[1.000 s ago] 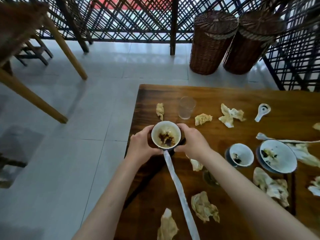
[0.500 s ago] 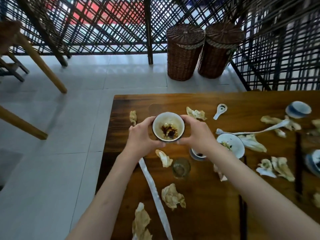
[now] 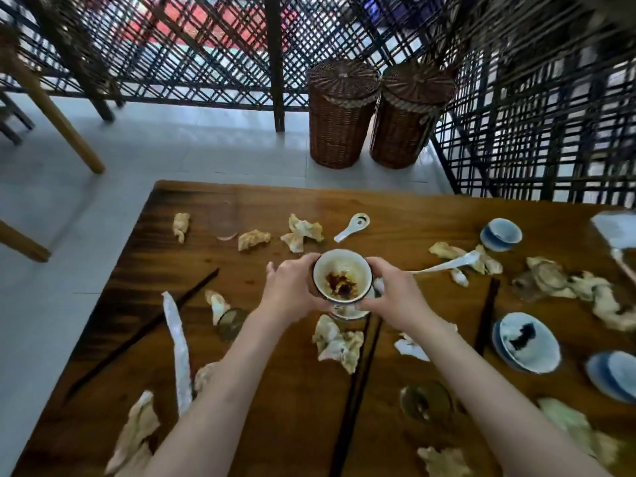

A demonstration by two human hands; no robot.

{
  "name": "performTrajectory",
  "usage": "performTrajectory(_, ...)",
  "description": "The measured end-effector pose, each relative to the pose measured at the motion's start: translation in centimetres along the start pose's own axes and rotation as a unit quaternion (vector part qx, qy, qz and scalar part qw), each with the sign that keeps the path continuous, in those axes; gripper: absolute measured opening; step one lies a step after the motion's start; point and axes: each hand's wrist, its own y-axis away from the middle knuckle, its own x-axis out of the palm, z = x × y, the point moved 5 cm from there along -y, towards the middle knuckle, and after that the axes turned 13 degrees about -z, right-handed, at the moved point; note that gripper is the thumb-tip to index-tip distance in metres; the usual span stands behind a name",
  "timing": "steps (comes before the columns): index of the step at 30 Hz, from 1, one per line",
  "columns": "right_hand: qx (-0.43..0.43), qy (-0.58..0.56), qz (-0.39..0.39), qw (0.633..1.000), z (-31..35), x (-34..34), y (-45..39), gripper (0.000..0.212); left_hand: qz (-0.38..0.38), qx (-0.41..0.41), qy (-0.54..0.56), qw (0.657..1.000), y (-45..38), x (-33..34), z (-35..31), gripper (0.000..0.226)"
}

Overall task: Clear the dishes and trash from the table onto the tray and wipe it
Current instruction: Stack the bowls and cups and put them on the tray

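**Soiled bowl held in both hands over littered table**

At the near edge of the wooden table [image 3: 406, 215], crumpled napkins [image 3: 339, 344] are strewn to left and right, and a long white paper strip [image 3: 179, 356] is laid beside a dark chopstick [image 3: 144, 333] running toward the left edge. A second pair of dark chopsticks [image 3: 358, 390] is stretched between the forearms, and an overturned-looking glass [image 3: 425, 402] is seen just right of it, though blur leaves its pose unclear.

In the middle of the table, a white bowl [image 3: 342, 275] smeared with dark red sauce is gripped from both sides: the left hand [image 3: 292, 290] is curled round its left wall and the right hand [image 3: 395, 294] round its right wall. The bowl is held directly above another small dish [image 3: 347, 313], whose rim is partly hidden by the fingers; whether the two touch cannot be told.

To the right, blue-and-white bowls [image 3: 526, 342] are set near the edge, with more napkins beyond them. Farther off, a white ceramic spoon [image 3: 354, 226], a clear glass [image 3: 225, 220] and a small blue bowl [image 3: 500, 234] are ranged along the far side. Beyond the table, two lidded wicker baskets [image 3: 340, 115] are stood against a dark lattice screen [image 3: 206, 46].
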Motion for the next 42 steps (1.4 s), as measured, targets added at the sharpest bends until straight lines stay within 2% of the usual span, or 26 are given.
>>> performTrajectory(3, -0.01, -0.017, 0.01, 1.0, -2.1, 0.5, -0.1, 0.071, 0.006, -0.019, -0.031, 0.999, 0.4, 2.0, -0.3, 0.089)
performTrajectory(9, -0.022, -0.039, 0.017, 0.999, -4.1, 1.1, -0.2, 0.08, -0.031, -0.018, -0.072, 0.997, 1.1, 3.2, -0.9, 0.087)
performTrajectory(14, 0.003, -0.059, 0.06, 0.996, -4.9, 1.9, -0.6, 0.085, 0.016, -0.023, -0.11, 0.993, 0.8, 3.8, -0.7, 0.091)
performTrajectory(17, -0.006, -0.033, 0.088, 0.996, -5.1, 2.2, -0.8, 0.095, 0.029, -0.014, -0.147, 0.989, 0.7, 4.5, -0.9, 0.098)
performTrajectory(20, -0.013, 0.004, 0.097, 0.995, -5.5, 2.5, -1.1, 0.09, 0.027, -0.015, -0.161, 0.987, 0.7, 5.0, -0.7, 0.094)
performTrajectory(24, -0.014, 0.025, 0.072, 0.997, -5.7, 2.7, -1.3, 0.077, 0.025, -0.017, -0.157, 0.987, 0.7, 5.0, -0.5, 0.091)
performTrajectory(32, 0.011, -0.007, 0.033, 0.999, -6.1, 0.6, -0.1, 0.076, 0.022, 0.021, -0.14, 0.99, 0.7, 4.2, -2.2, 0.092)
performTrajectory(36, 0.014, -0.029, 0.006, 0.999, -6.3, -2.7, 1.2, 0.08, 0.025, 0.044, -0.12, 0.991, 0.8, 3.8, -5.0, 0.098)
performTrajectory(42, 0.042, -0.018, -0.031, 0.998, -9.7, -8.3, 3.8, 0.078, 0.04, 0.075, -0.063, 0.994, 1.9, 5.6, -11.2, 0.095)
